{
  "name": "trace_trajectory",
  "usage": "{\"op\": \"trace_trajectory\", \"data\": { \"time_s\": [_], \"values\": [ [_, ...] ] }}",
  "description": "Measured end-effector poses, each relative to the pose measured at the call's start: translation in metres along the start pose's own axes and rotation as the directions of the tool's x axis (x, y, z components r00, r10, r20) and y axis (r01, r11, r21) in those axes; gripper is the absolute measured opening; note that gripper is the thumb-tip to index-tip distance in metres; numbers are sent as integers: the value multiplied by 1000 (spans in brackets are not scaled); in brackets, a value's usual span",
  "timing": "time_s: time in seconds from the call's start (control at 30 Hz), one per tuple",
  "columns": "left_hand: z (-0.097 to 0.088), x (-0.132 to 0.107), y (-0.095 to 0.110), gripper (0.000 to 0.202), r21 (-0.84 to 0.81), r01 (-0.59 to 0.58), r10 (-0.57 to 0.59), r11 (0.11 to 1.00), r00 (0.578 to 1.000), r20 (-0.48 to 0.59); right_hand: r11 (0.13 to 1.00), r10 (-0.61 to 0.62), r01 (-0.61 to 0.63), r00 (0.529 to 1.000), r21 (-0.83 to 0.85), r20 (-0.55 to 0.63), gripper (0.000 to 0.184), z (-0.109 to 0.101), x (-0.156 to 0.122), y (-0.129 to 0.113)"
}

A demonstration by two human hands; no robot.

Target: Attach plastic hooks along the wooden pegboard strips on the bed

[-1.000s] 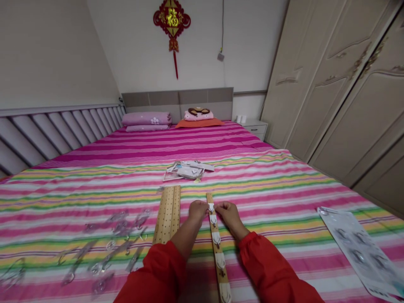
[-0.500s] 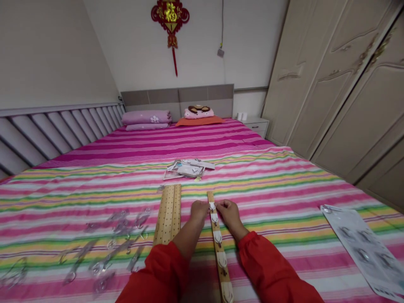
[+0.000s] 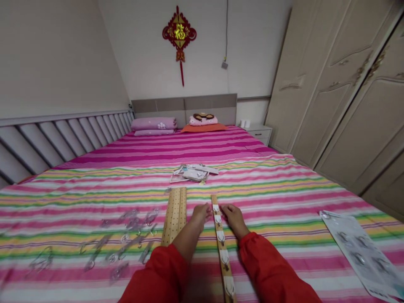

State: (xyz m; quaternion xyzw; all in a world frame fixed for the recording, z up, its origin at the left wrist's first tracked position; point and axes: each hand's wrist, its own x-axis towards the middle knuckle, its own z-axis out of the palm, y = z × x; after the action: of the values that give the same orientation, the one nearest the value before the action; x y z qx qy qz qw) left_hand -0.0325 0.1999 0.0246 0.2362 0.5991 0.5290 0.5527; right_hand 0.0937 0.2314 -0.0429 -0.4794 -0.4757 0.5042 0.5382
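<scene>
Five white hooks [image 3: 221,237] dot the wooden strip [image 3: 222,247] — left hand [image 3: 201,213], right hand [image 3: 232,215] beside it, grip unclear.

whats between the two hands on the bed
In the head view, the narrow wooden strip with white hooks lies between the left hand and the right hand.

A single gold Chinese character, apparently 福, sits in the middle of the red knot ornament [image 3: 179,33] hanging on the far wall [image 3: 148,54]. Print on the sheet [image 3: 362,252] and the packets [image 3: 193,172] lying on the bed [image 3: 284,198] is too blurred to read.
</scene>
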Motion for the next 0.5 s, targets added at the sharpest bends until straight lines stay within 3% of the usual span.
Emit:
{"op": "trace_trajectory", "data": {
  "time_s": [0.13, 0.23, 0.37, 0.43, 0.5],
  "values": [
    [-26, -42, 9, 16, -62, 20, -19, 998, 999, 28, 993, 76, -78, 997, 94, 23, 42, -12, -15, -10],
    [-55, -82, 4, 23, -79, -5, 11, 997, 997, 71, 983, 133, -135, 991, 123, 28, 42, -22, -38, -16],
    [-96, -134, -19, 35, -25, -111, 112, 994, 992, 50, 982, 147, -148, 989, 116, 13, 41, -33, -94, -27],
    [-115, -153, -37, 38, 30, -156, 156, 987, 987, 28, 996, 83, -83, 997, 37, -7, 45, -36, -130, -29],
    [-131, -166, -55, 42, 75, -171, 168, 982, 985, 39, 991, 89, -93, 995, -96, -52, 54, -38, -167, -24]
  ]
}}
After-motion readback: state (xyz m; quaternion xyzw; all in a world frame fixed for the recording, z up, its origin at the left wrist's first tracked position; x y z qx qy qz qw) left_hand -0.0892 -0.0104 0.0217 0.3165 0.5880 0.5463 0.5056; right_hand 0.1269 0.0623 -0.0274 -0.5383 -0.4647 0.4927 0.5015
